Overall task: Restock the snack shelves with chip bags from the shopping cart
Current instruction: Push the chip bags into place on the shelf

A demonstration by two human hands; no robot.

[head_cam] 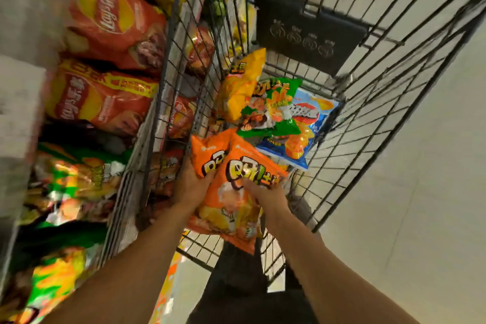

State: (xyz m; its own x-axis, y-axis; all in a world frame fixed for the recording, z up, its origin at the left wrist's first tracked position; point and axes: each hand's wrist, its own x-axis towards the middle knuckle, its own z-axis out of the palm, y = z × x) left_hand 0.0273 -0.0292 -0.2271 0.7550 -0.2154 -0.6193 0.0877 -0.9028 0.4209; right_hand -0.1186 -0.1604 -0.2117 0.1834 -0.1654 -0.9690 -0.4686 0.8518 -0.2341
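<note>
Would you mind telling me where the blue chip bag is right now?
In the head view, the blue chip bag lies in the shopping cart, right of centre, partly under the green chip bag.

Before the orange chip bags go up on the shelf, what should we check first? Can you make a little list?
1. Left hand holds the rear orange bag: ok.
2. Right hand grips the front orange bag: ok.
3. Both bags lifted above the shopping cart rim: cannot tell.
4. Bags look unburst: ok.
5. Free spot on the snack shelf: cannot tell, view blurred.
6. Green bag, blue bag and yellow bag left in cart: ok.
</note>
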